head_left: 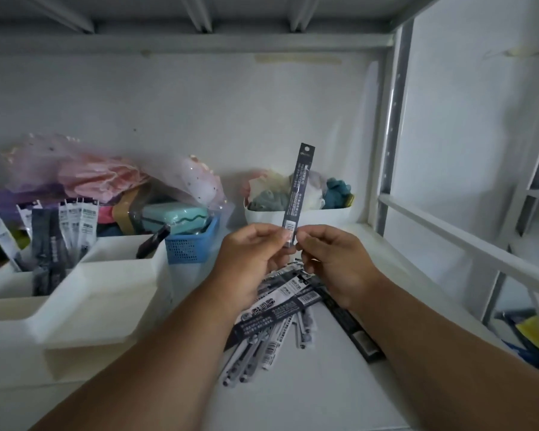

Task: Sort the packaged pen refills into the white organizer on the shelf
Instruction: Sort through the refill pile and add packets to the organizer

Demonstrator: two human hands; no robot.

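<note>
One packaged refill (298, 188) is held upright between both hands, above the loose pile of refills (280, 321) lying on the shelf (324, 384). The left hand (249, 262) and the right hand (333, 262) each pinch the lower end of the package, fingers clamped on it from either side; the hang-hole end points up.

Procedure for the step in hand, as judged from this position:

1. Read the label before moving (the dark back face is toward the camera, so type is judged from the print).
2. Release one hand, probably the right, and carry the package with the left toward the white organizer (84, 293), which stands to the left of the pile.
3. Match it to the compartment holding like packages: dark ones stand in the near-left compartment, white ones behind them.
4. Insert it bottom end first, upright, so the labels remain readable.

Avoid bending the thin package.
</note>
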